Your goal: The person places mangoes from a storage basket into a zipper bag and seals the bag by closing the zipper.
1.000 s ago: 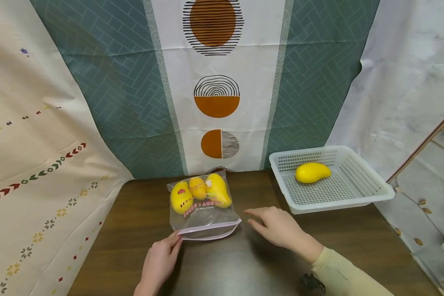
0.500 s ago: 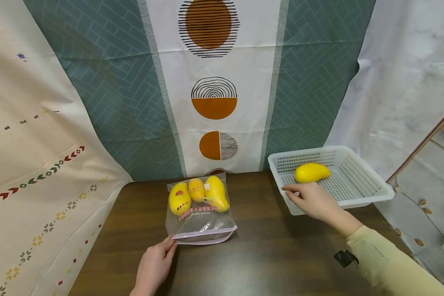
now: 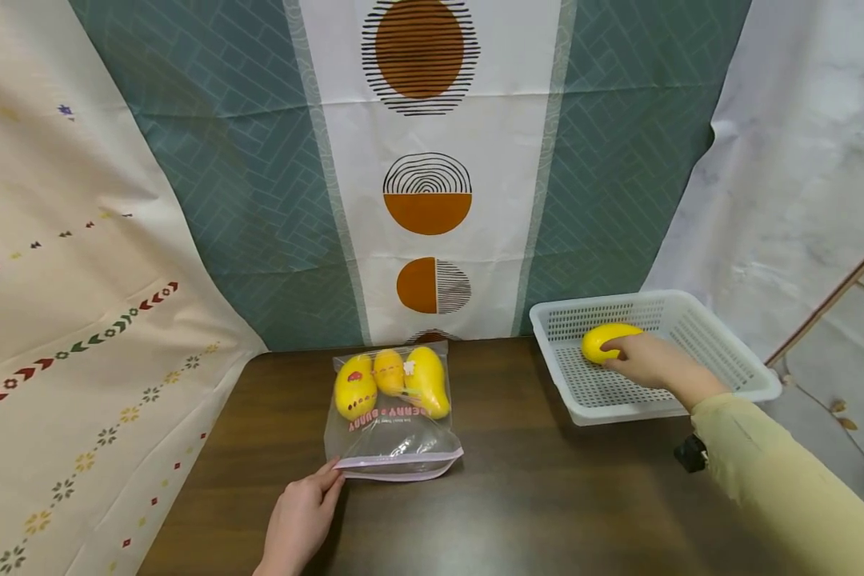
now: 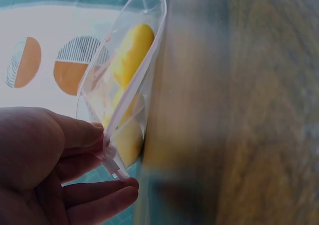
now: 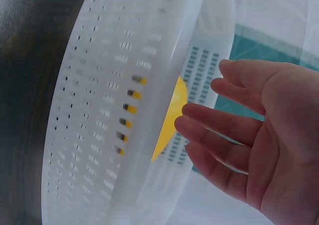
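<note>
A clear zip bag (image 3: 403, 440) with a pink-edged mouth lies flat on the table, printed with small pictures and lettering. Inside it are three yellow fruits, among them a mango (image 3: 428, 384). My left hand (image 3: 298, 516) pinches the near left corner of the bag's mouth between thumb and index finger, as the left wrist view shows at the zip edge (image 4: 130, 88). Over at the right, my right hand (image 3: 648, 362) reaches into a white basket (image 3: 583, 414), its fingers at another yellow mango (image 3: 599, 344). Spread, loosely bent fingers (image 5: 219, 125) show there in the right wrist view, not wrapped round the fruit.
The dark wooden table (image 3: 490, 496) runs between bag and basket. A patterned cloth (image 3: 432, 208) hangs behind it, with a cream cloth (image 3: 101, 360) along the left and a marbled one (image 3: 806, 200) on the right. The basket's rim stands above the table.
My right hand has moved right from beside the bag's mouth, over the basket's rim and down to the mango inside. My left hand keeps its hold on the bag's corner.
</note>
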A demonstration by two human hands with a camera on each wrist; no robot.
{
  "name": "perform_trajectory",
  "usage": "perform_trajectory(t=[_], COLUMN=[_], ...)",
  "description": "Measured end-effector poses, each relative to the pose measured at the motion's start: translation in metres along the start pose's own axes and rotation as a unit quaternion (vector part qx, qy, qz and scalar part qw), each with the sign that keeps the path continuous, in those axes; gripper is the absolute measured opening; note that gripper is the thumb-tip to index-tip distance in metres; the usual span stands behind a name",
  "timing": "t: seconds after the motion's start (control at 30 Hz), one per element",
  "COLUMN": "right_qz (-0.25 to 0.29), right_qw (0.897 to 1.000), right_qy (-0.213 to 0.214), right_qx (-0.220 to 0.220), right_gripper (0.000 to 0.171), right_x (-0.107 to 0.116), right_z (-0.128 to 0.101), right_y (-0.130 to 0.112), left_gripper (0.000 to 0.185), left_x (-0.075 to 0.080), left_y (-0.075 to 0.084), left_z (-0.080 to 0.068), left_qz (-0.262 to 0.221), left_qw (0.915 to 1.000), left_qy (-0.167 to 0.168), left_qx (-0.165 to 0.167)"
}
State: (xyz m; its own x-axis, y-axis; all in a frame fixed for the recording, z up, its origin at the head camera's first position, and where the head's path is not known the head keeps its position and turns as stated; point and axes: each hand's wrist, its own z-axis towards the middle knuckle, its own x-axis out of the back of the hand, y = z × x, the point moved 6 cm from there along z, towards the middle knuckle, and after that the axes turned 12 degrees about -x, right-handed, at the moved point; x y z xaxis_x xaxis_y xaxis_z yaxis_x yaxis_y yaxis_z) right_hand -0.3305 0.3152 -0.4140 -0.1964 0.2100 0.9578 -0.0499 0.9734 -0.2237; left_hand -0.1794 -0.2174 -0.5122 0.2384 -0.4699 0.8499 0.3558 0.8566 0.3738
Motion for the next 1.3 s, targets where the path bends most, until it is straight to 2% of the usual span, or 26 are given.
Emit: perform_trajectory(t=[0.2,0.37,0.57,0.7,0.97,1.13,1.3], right_qz=[-0.027,-0.045,-0.013,-0.007,-0.063,-0.042,-0.024], right_qw=[0.998,0.994,0.989,0.987,0.988,0.989,0.995], right_qy=[-0.036,-0.086,-0.111,-0.109,-0.087,-0.087,-0.043], right_qx=[-0.033,-0.055,-0.098,-0.121,-0.109,-0.113,-0.092], right_gripper=[0.051,0.065,0.081,0.086,0.086,0.092,0.089], right_x=[-0.002,-0.007,-0.009,-0.01,-0.02,-0.023,-0.027], right_z=[0.013,0.02,0.029,0.032,0.037,0.035,0.039], right_y=[0.014,0.022,0.031,0.034,0.027,0.027,0.027], left_gripper=[0.018,0.018,0.018,0.018,0.018,0.018,0.018], left_x=[0.0,-0.001,-0.002,-0.001,-0.001,-0.001,0.001], left_y=[-0.001,-0.003,-0.002,-0.001,-0.002,-0.001,0.0], left_z=[-0.001,-0.001,-0.001,-0.001,-0.002,-0.001,-0.002], left_qz=[-0.003,-0.007,-0.007,-0.008,-0.011,-0.01,-0.007], left_qw=[1.0,0.9999,1.0,0.9999,0.9999,0.9999,0.9998], left_qy=[0.0,-0.004,0.003,0.008,0.009,0.01,0.017], left_qx=[0.003,0.007,0.0,-0.004,-0.003,-0.007,-0.011])
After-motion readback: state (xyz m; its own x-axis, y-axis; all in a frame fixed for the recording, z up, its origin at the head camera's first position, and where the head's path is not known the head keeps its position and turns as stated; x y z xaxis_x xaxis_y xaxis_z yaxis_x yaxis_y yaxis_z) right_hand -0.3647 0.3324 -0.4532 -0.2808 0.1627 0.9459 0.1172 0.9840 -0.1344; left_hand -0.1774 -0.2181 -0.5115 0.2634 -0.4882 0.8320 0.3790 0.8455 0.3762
